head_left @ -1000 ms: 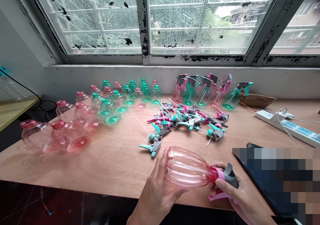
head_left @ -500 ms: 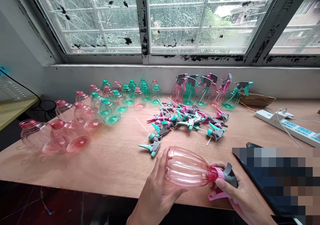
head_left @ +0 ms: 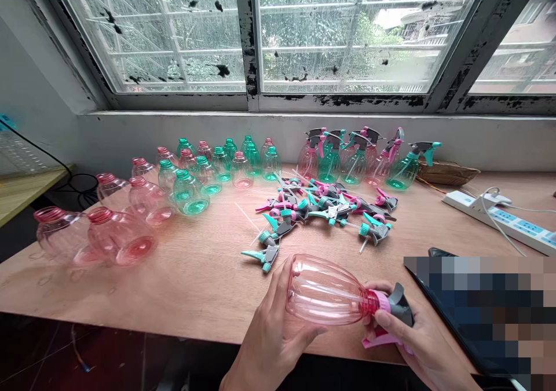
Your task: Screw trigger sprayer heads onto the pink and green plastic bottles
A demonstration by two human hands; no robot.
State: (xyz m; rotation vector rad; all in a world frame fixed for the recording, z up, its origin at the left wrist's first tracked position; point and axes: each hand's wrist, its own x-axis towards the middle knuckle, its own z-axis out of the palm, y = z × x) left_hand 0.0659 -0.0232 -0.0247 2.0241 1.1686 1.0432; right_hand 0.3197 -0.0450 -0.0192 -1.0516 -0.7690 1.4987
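Note:
A clear pink spray bottle [head_left: 325, 289] lies on its side between my hands, above the front edge of the table. My left hand [head_left: 273, 327] is wrapped round its base end, thumb below and fingers behind. At the neck, my right hand [head_left: 403, 327] grips the pink and grey trigger spray head [head_left: 393, 305], which sits on the bottle's mouth; its pink trigger points down toward me. Some fingers of both hands are hidden behind the bottle and head. Just beyond lies a heap of loose trigger spray heads [head_left: 330, 205] in pink, teal and grey.
Several open pink bottles [head_left: 121, 240] and green bottles [head_left: 191, 194] stand at the left. Along the wall stand bottles with spray heads [head_left: 330, 165]. A brown basket [head_left: 447, 172], a white power strip [head_left: 504, 220] and a dark, partly blurred-out flat device [head_left: 443, 313] are at the right.

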